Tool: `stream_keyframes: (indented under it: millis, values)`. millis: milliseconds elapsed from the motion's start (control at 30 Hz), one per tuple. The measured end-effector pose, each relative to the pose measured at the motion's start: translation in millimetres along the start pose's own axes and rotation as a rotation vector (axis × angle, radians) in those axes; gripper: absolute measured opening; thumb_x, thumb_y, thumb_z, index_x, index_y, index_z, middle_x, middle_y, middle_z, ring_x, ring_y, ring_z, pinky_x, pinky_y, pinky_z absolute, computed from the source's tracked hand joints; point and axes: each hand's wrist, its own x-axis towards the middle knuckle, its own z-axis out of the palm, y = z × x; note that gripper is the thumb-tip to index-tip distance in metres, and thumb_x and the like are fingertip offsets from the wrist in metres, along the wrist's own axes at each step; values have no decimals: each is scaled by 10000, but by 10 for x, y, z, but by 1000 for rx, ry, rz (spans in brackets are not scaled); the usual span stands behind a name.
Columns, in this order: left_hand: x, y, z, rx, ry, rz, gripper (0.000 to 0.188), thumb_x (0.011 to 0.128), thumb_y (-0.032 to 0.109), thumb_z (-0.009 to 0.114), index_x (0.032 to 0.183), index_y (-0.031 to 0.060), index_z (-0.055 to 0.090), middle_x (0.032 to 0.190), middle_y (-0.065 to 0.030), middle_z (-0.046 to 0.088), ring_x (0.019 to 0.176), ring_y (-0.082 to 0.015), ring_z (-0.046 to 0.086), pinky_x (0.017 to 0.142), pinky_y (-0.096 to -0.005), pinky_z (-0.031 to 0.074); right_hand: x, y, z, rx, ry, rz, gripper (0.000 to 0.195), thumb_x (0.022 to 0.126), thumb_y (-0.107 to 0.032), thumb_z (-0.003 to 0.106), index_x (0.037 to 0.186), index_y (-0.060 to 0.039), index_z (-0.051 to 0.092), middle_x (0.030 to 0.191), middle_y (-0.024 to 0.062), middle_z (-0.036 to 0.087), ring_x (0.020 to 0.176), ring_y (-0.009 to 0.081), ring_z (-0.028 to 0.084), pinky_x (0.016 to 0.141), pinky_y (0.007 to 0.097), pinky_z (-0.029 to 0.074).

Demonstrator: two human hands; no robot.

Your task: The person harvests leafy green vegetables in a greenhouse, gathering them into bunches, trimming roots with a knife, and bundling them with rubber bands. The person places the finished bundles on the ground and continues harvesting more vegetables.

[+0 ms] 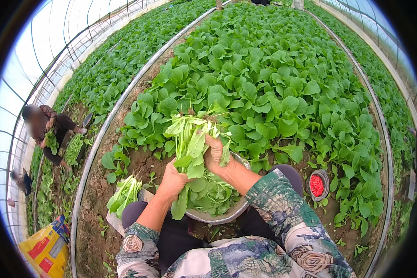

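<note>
A bunch of leafy greens (194,146) is held up in front of me, roots at the far end and leaves hanging toward me. My left hand (173,177) grips the leafy lower part. Around the stems near the roots, my right hand (215,153) is closed, its fingers partly hidden by leaves. Beneath both hands, between my knees, stands a round basin (226,218) with loose green leaves (215,198) in it. Beside my left knee lies another bundle of greens (125,194), its pale stem ends pointing away from me.
Dense leafy plants (264,80) fill the bed ahead. A small container of red pieces (317,186) sits on the right. Pale pipes (90,153) run along both sides. At left, a person (52,128) crouches holding greens; a yellow printed bag (47,248) lies nearer.
</note>
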Motion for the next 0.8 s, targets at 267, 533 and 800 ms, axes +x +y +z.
stream_keyframes:
  millis: [267, 533, 800]
  values:
    - [-156, 11, -253, 463, 61, 256, 554, 658, -68, 670, 1199, -5, 565, 1055, -81, 682, 974, -167, 624, 892, -294, 466, 119, -266, -74, 66, 207, -63, 384, 895, -268, 665, 1150, 4, 571, 1136, 155, 598, 1063, 302, 596, 976, 459, 483]
    - [-433, -18, -370, 696, 80, 220, 467, 635, -38, 689, 1089, -9, 584, 917, -118, 693, 837, -189, 654, 803, -316, 501, 221, -503, -184, -178, 688, -208, 323, 1008, -299, 462, 886, -15, 555, 612, -24, 403, 503, 97, 374, 457, 265, 319]
    - [-428, -39, -573, 1021, 414, 275, 378, 659, 34, 700, 1005, 18, 549, 875, -182, 665, 827, -353, 648, 742, -406, 495, 103, -866, -67, -450, 582, -499, 317, 934, -343, 621, 872, -42, 544, 557, -58, 361, 440, 71, 357, 403, 227, 284]
